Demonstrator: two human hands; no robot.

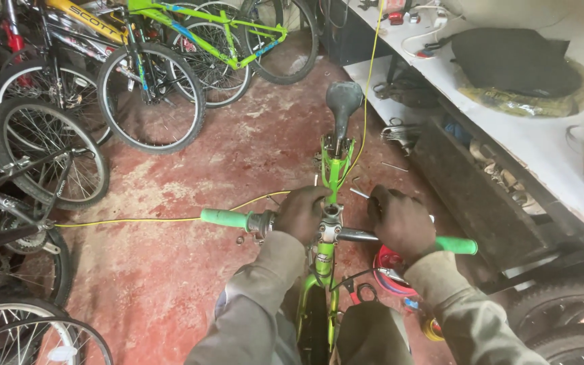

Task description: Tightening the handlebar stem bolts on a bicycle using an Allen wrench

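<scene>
Left hand point(300, 213), right hand point(402, 223) both gripping handlebar point(356, 235) beside stem; fingers hidden underneath; front wheel cut off.

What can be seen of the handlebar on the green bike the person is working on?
The handlebar is a dark metal bar lying crosswise, clamped at the middle by a silver stem on the bright green frame. Each end carries a green rubber grip, and a dark lever clamp sits beside the left grip. The left hand closes on the bar next to the stem; the right hand closes on it nearer the right grip. It looks level.
</scene>
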